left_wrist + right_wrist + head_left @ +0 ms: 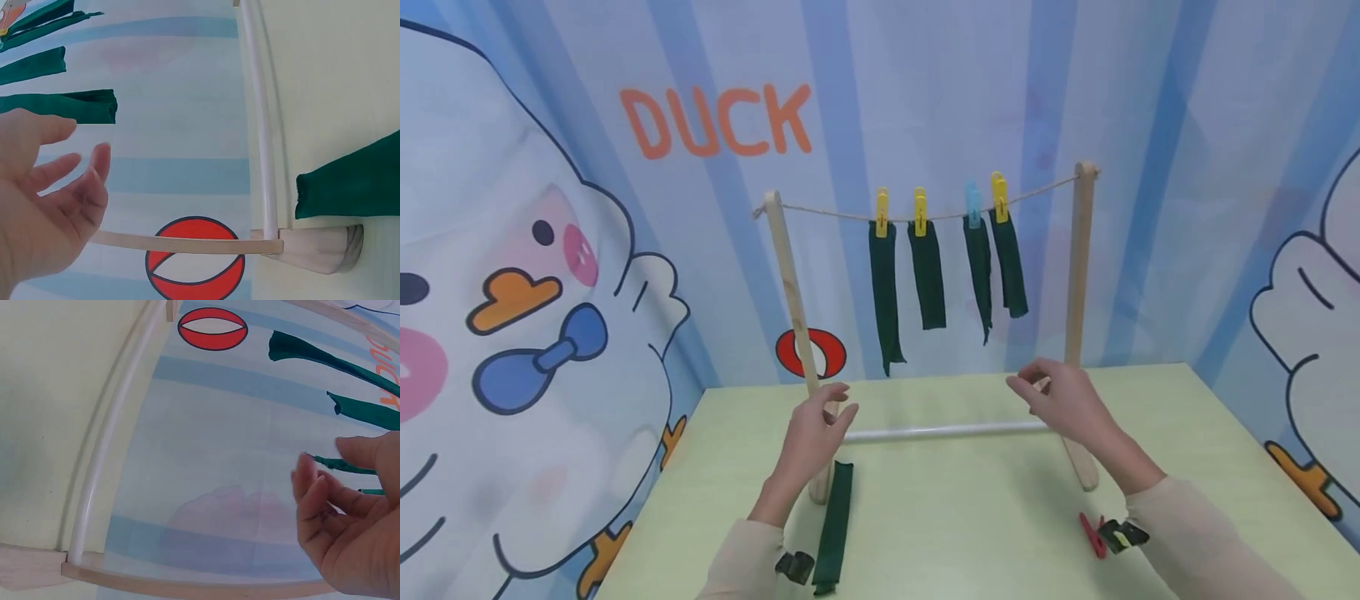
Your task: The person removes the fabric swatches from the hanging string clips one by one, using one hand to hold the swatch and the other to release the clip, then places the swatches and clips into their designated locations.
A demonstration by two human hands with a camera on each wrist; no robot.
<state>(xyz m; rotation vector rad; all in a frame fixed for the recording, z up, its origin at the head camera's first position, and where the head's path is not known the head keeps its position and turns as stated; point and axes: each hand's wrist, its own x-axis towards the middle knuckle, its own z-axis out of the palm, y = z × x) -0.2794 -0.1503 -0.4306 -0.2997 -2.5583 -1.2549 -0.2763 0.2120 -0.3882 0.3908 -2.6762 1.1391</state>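
Note:
My left hand (811, 433) is in the air in front of the rack's left wooden post (788, 275), fingers loosely bent and holding nothing. Near the right post (1080, 258), my right hand (1067, 404) hovers, its fingers curved with a gap to the thumb, nothing held in the right wrist view. Several dark green cloth strips (928, 275) hang from a string (827, 213) between the posts, pinned by yellow clothespins (921, 212) and a light blue clothespin (973, 207). Another green strip (834, 529) lies on the table below my left hand.
A red clothespin (1092, 535) lies on the pale yellow table (955, 517) beside my right sleeve, partly hidden by a dark wrist strap buckle (1123, 535). A white rod (947, 431) joins the posts low down. Behind hangs a blue striped curtain (925, 83) with duck drawings.

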